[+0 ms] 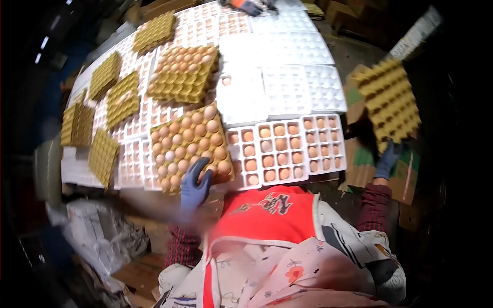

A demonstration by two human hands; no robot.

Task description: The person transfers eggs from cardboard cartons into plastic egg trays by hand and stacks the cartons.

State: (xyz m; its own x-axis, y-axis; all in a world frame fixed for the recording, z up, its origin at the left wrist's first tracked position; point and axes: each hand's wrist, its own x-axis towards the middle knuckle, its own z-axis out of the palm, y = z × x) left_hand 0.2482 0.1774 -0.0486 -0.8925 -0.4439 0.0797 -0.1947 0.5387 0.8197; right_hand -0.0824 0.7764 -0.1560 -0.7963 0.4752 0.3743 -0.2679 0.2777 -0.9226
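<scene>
My gloved left hand is over the near edge of a pulp tray full of brown eggs, its thumb and fingers apart around the eggs there. Whether it touches one is hard to make out. Out to the right, my gloved right hand grips the lower edge of an empty pulp egg tray, held tilted beyond the table's side. Right of the full tray, white compartment trays hold brown eggs in their cells.
Behind stands a stack of pulp trays topped with eggs. More pulp trays sit at the left on egg-filled white trays. White trays cover the far right. Another person's gloved hand shows at the far edge. Cardboard lies below right.
</scene>
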